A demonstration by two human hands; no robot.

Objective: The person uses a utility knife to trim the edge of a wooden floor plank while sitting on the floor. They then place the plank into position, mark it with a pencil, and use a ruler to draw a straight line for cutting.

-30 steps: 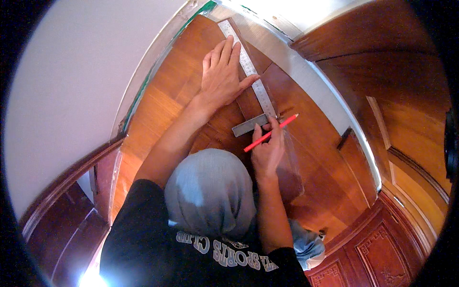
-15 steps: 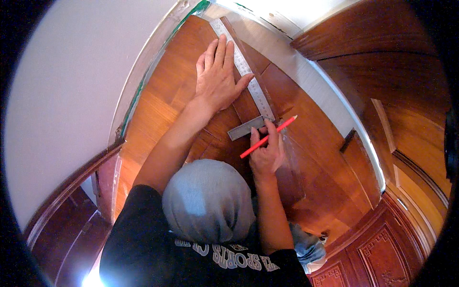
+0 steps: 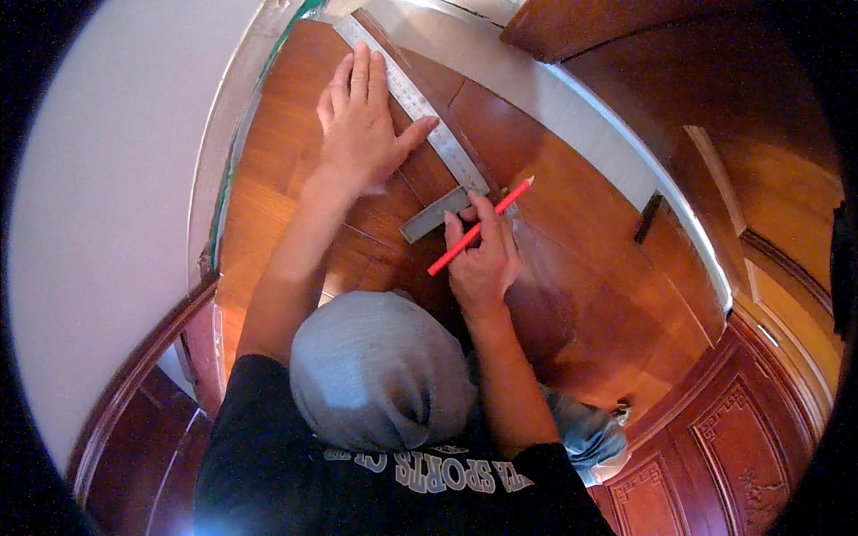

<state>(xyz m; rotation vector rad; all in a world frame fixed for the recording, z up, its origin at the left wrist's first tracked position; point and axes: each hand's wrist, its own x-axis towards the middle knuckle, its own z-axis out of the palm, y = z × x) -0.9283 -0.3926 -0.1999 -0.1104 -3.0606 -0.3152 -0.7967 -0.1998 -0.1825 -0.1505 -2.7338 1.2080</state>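
A metal try square, its blade marked like a ruler, lies slantwise on a brown wooden plank. Flat across the plank and the far part of the blade rests my left hand, fingers stretched out and thumb spread on the metal. At the near end of the blade, the thick grey stock sticks out to the left. My right hand is closed around a red pencil, its sharpened tip up and to the right. Fingertips of that hand also touch the square near its corner.
Wooden flooring surrounds the work. A white wall with a green-edged strip rises at left. At right, a pale strip curves beside large wooden panels; a small dark piece lies by it. Carved red-brown panelling stands lower right.
The view has shifted, so most of the work area appears farther left and higher. Both hands, the try square and the red pencil keep nearly the same places relative to one another.
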